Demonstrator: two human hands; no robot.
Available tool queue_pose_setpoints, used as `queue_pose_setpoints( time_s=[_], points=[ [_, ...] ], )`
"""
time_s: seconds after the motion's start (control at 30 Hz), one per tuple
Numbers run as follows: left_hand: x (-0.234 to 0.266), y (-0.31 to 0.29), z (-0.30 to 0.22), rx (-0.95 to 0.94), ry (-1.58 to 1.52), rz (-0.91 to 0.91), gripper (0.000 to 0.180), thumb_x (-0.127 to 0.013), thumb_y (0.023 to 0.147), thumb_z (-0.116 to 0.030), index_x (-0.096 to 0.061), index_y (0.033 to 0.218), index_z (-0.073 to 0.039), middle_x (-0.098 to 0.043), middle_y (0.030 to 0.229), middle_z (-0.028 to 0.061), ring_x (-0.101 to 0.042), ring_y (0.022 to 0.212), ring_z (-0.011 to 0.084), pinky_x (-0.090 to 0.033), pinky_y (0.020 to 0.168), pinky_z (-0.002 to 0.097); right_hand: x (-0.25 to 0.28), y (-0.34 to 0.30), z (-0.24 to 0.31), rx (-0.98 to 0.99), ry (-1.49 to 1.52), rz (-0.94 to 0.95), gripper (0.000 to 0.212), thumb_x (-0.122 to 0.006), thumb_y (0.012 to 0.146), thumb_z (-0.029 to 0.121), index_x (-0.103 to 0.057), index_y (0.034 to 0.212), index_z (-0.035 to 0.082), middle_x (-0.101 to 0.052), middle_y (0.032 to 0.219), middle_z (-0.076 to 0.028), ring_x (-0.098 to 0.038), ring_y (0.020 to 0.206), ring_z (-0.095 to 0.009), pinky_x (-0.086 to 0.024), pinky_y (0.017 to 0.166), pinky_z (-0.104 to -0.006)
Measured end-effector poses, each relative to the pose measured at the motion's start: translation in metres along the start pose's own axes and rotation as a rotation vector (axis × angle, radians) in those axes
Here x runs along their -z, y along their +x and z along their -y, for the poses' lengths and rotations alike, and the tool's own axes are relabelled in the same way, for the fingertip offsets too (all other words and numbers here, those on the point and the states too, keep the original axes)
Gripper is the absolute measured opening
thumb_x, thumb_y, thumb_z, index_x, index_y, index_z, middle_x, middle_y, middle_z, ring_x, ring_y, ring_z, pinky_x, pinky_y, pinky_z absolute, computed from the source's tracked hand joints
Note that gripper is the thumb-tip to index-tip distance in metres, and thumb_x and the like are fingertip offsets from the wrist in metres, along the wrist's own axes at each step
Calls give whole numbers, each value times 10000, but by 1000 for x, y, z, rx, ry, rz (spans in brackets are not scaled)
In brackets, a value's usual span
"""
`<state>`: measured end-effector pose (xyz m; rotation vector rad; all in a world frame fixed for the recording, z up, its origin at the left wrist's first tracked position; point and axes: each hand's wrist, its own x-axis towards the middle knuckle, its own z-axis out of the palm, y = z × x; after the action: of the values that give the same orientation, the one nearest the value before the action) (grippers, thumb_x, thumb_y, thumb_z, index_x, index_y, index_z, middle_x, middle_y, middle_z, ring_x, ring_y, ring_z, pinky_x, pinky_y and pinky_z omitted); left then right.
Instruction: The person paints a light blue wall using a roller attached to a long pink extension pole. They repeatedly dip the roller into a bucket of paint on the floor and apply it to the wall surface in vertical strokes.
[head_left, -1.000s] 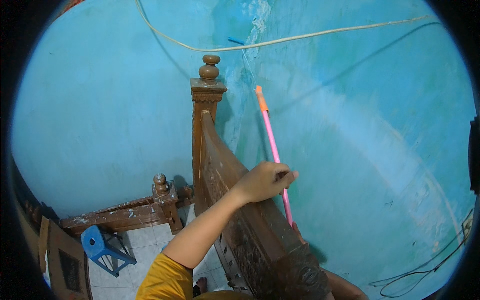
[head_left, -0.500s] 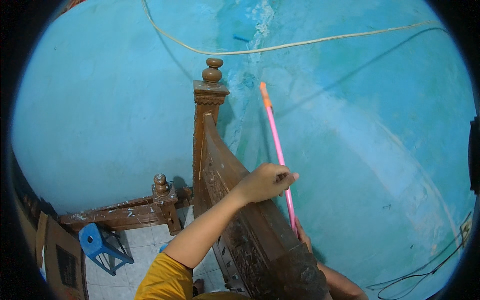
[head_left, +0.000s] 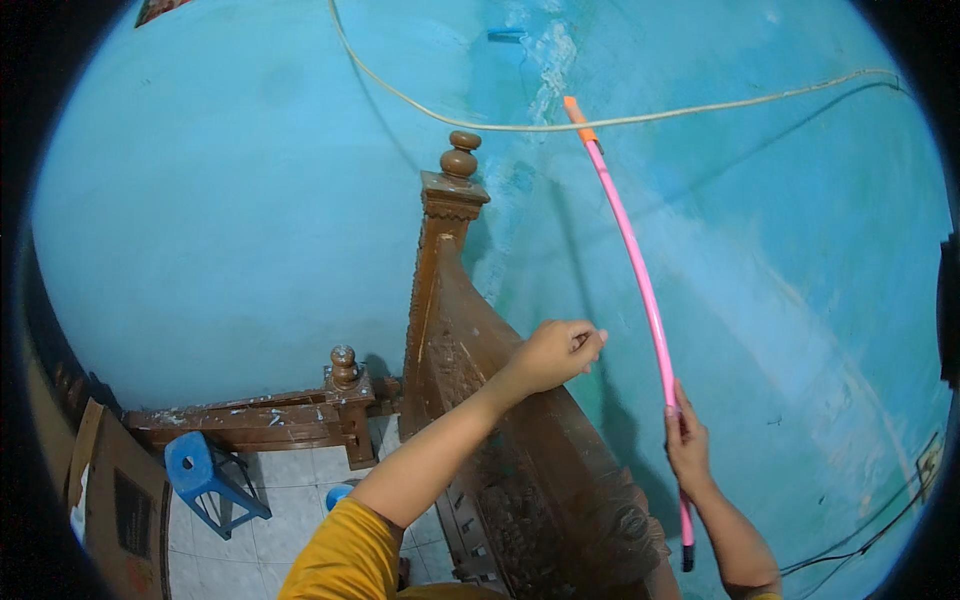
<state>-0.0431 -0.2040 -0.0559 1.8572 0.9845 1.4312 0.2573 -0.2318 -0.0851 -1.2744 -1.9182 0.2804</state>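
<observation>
The person wears a mustard-yellow top, seen as a narrow strip along the lower edge. Its left sleeve is plain yellow cloth with soft folds and shaded creases, its loose hem ending around the elbow. Only a small yellow scrap of the right sleeve shows. The left forearm and right forearm are bare, as are the left grip and right grip.
</observation>
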Motion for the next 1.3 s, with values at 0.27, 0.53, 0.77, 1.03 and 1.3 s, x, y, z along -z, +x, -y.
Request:
queue_pose_setpoints(
  time_s=[0.27, 0.53, 0.77, 1.03, 1.3],
  points=[
    [8, -10, 34, -15, -155, -358, 317, -564, 997, -253, -616, 1093, 44, -676, 1018, 121, -678, 915, 164, -545, 739, 301, 85, -27, 36, 166, -202, 72, 446, -560, 997, 158, -498, 1439, 153, -496, 686, -18, -425, 614, -81, -421, 586, -246],
    [38, -23, 17, 120, -776, -369, 766, -475, 1009, -497, -290, 1388, 142, -485, 1326, 283, -595, 1155, 322, -545, 886, 387, 137, -36, 109, 21, -254, 235, 408, -557, 1001, 186, -543, 1404, 123, -482, 690, 20, -391, 588, -72, -374, 547, -244],
    [92, -61, -17, -71, -1082, -468, 801, -381, 1029, -520, -181, 1440, 138, -475, 1309, 301, -590, 1153, 353, -544, 898, 427, 150, -70, 188, 5, -349, 288, 404, -599, 957, 137, -578, 1350, 45, -522, 700, -22, -409, 599, -77, -387, 573, -245],
    [117, -144, -6, 35, -1229, -443, 446, -481, 1043, -318, -463, 1288, 54, -624, 982, 149, -677, 841, 231, -573, 704, 336, 149, -134, 278, -89, -494, 443, 429, -595, 953, 192, -573, 1350, 30, -516, 655, -23, -441, 527, -72, -382, 533, -247],
    [127, -268, 16, 261, -1168, -407, 340, -499, 1035, -329, -556, 1139, -11, -638, 849, 82, -640, 667, 154, -560, 588, 304, 119, -186, 322, -389, -408, 742, 527, -645, 963, 221, -486, 1408, -12, -626, 1227, -77, -541, 1045, -152, -430, 919, -283]
  ],
)
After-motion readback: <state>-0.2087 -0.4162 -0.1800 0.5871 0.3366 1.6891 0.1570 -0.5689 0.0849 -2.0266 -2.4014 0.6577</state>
